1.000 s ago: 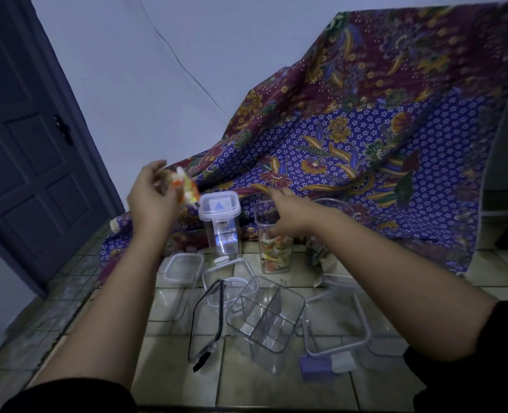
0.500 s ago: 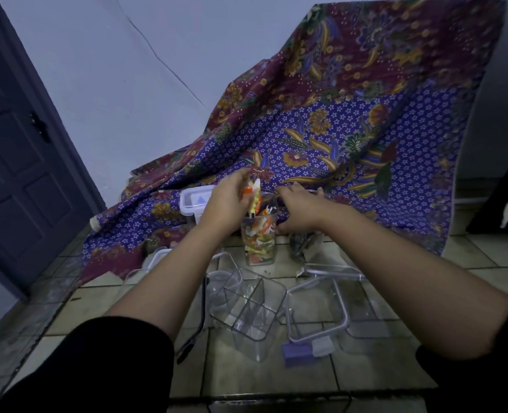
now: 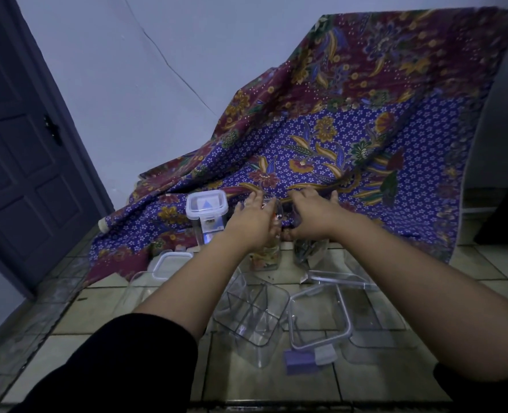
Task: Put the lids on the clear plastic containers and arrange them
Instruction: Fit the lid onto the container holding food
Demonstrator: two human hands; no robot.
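Observation:
A tall clear container of colourful snacks (image 3: 265, 257) stands on the tiled floor against the cloth. My left hand (image 3: 254, 222) lies over its open mouth, fingers stretched forward. My right hand (image 3: 312, 211) holds its right side by the thumb, fingers spread over a neighbouring clear container with dark contents (image 3: 308, 251). A lidded tall container (image 3: 206, 205) stands just left. A loose small lid (image 3: 169, 260) lies further left. A divided clear container (image 3: 252, 311) lies on its side, and a large lid with a purple clasp (image 3: 320, 320) is nearer me.
A patterned batik cloth (image 3: 351, 138) drapes from the wall down to the floor behind the containers. A large shallow clear container (image 3: 378, 326) lies at the right. A dark door (image 3: 23, 150) is at the left. My forearms cover part of the floor.
My left hand carried an orange snack piece from the left to the snack container and now covers its mouth; the piece is out of sight. The view moved closer.

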